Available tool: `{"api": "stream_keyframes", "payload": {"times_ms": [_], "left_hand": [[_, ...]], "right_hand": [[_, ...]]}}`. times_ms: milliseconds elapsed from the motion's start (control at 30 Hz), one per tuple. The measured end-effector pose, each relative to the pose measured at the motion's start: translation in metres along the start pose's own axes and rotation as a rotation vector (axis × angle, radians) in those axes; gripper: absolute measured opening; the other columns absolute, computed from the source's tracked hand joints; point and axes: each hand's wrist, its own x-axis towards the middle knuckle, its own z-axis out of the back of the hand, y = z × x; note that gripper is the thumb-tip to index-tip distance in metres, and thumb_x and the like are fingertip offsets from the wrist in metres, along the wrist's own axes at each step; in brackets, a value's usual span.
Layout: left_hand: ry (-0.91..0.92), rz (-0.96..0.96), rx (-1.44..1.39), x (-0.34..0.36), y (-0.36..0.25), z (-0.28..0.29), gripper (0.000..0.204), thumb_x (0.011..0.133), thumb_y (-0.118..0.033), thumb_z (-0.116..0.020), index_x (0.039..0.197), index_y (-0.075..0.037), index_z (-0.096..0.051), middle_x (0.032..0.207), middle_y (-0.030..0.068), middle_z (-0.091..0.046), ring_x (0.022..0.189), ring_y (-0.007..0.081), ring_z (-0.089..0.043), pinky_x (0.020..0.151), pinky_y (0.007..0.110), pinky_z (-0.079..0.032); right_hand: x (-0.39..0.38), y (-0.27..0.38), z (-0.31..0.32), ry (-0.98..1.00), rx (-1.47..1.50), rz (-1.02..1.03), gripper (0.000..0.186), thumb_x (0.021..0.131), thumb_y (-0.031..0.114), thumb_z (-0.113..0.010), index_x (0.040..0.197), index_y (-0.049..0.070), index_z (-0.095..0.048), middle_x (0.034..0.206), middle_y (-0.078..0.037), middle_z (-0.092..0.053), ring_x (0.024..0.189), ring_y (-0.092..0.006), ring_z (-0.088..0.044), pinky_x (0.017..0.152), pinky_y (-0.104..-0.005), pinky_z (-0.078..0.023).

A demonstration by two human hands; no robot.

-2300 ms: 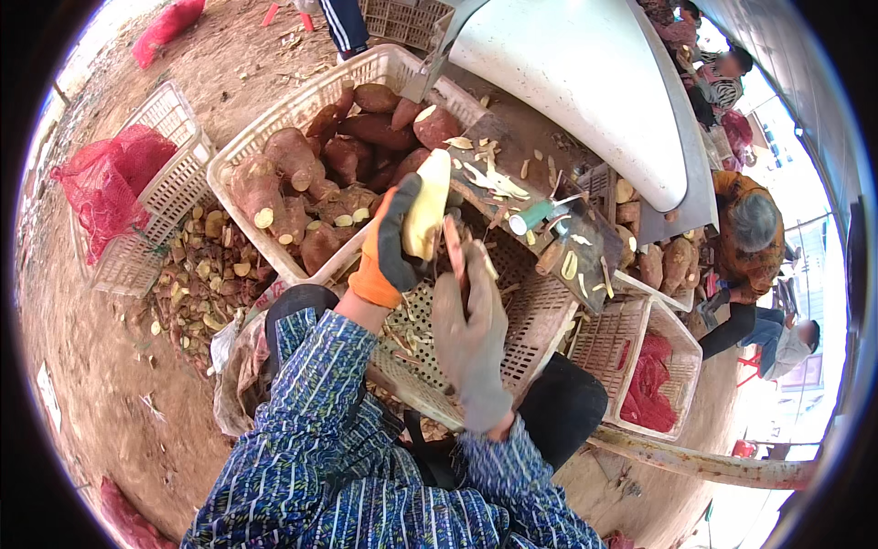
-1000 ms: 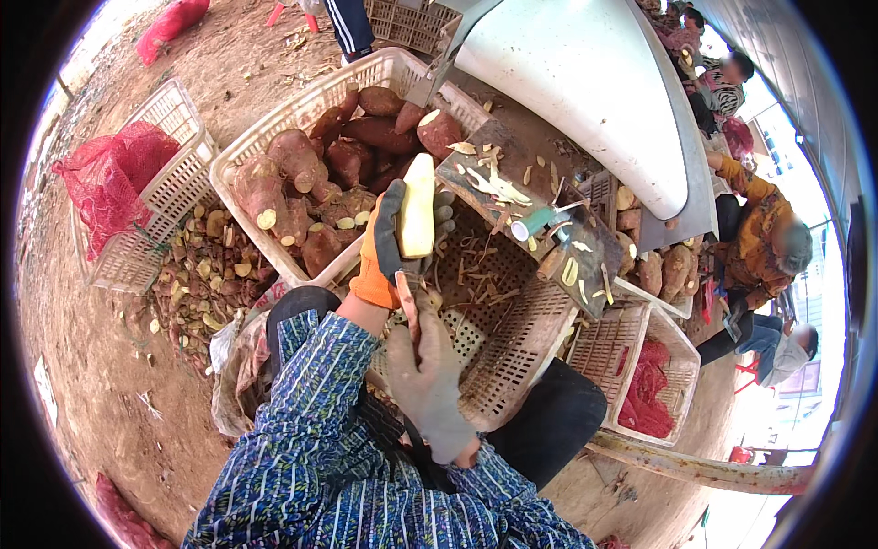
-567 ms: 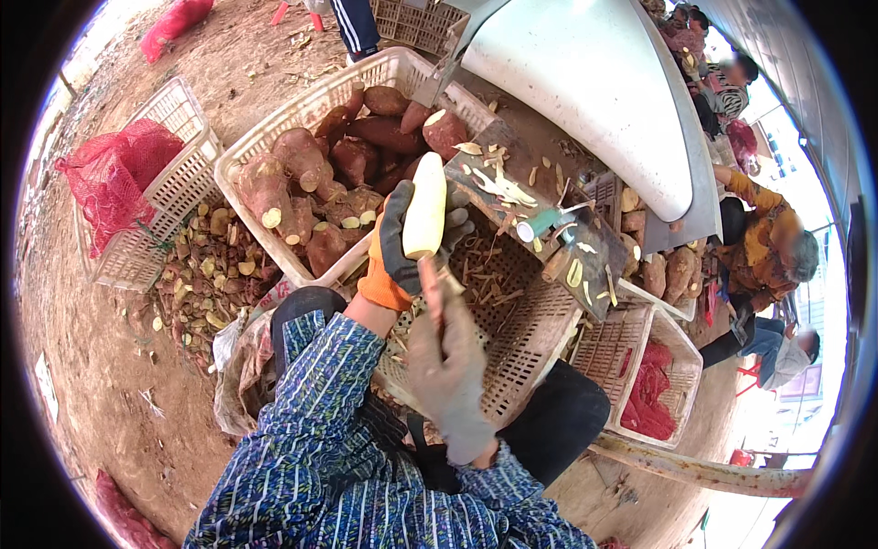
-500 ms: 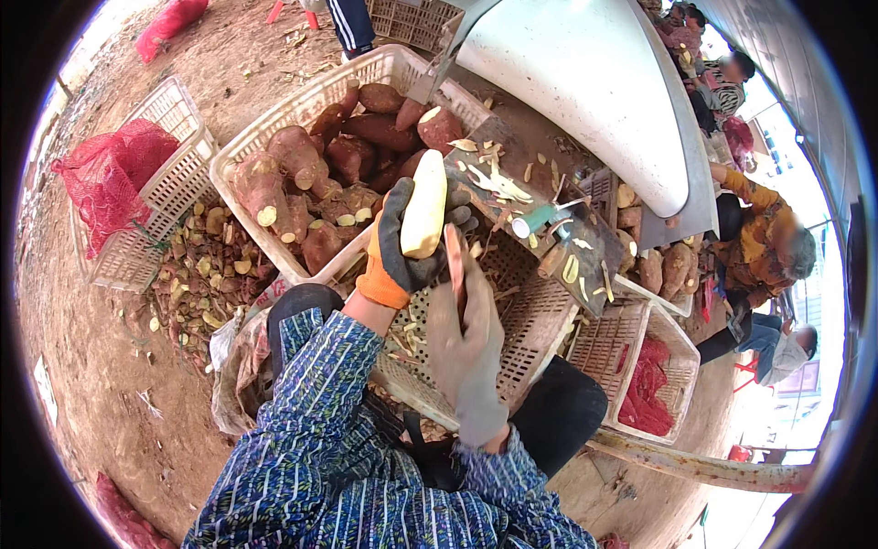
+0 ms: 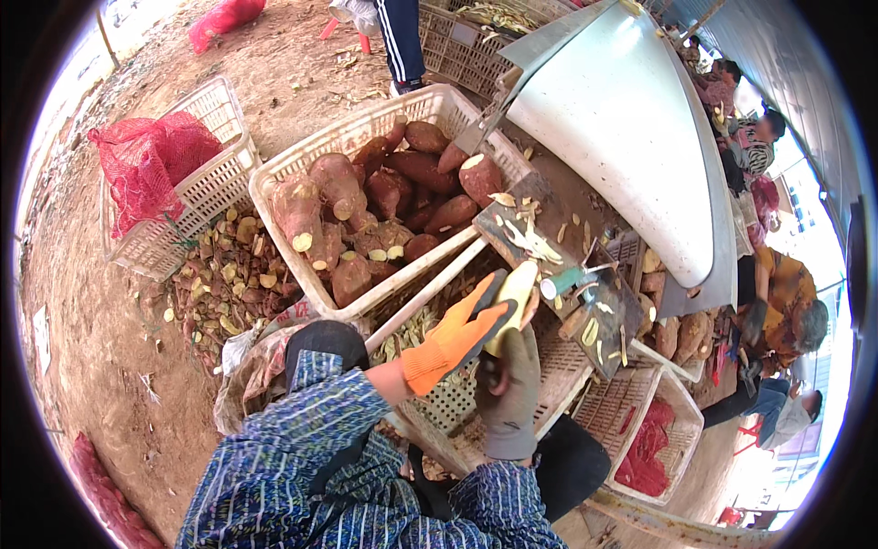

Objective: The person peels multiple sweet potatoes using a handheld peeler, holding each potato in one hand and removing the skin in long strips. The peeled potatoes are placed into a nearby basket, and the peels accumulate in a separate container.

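My left hand, in an orange glove with a dark palm, is closed on a peeled, pale yellow sweet potato, its far end slanting up to the right. My right hand, in a grey glove, presses close to the root's near end with its fingers curled. A narrow orange-brown piece shows at its fingertips; its kind is unclear. Both hands are over a plastic crate with peelings inside. Unpeeled red-brown sweet potatoes fill the white basket beyond.
A board at the right carries peel strips and a green cylindrical object. Trimmed pieces lie heaped at the left, beside a crate with red mesh. A large white metal panel stands ahead. Co-workers sit at the right.
Both hands have shifted right and lower with the sweet potato, which leans more to the right. My left hand has turned its orange back up. The view has swung left.
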Motion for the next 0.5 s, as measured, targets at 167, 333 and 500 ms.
{"api": "stream_keyframes", "payload": {"times_ms": [167,333,500], "left_hand": [[0.087,-0.104,0.085,0.031,-0.051,0.043,0.051,0.099,-0.009,-0.058,0.146,-0.001,-0.043,0.134,0.0128,-0.060,0.119,0.0202,-0.059,0.102,0.034,-0.049],[-0.178,0.126,0.265,0.135,-0.044,0.116,0.043,0.096,-0.019,-0.063,0.134,-0.002,-0.053,0.118,0.0063,-0.067,0.103,0.0138,-0.063,0.083,0.029,-0.052],[-0.299,0.066,1.069,0.218,0.032,0.145,0.067,0.086,-0.037,-0.068,0.140,-0.002,-0.048,0.135,0.0181,-0.057,0.124,0.0310,-0.055,0.102,0.039,-0.045]], "right_hand": [[0.071,0.094,-0.004,0.070,-0.325,0.412,0.044,0.103,0.023,-0.049,0.140,-0.002,-0.044,0.110,-0.010,-0.062,0.067,-0.0035,-0.049,0.048,-0.0135,-0.041],[0.148,0.189,-0.016,0.042,0.100,0.592,0.043,0.104,0.019,-0.049,0.136,-0.009,-0.045,0.115,-0.022,-0.063,0.076,-0.0029,-0.061,0.053,-0.0107,-0.051],[0.125,0.099,-0.002,-0.076,-0.108,0.330,0.047,0.105,0.030,-0.045,0.137,-0.004,-0.046,0.103,-0.011,-0.068,0.062,0.0009,-0.047,0.046,-0.0118,-0.039]]}}
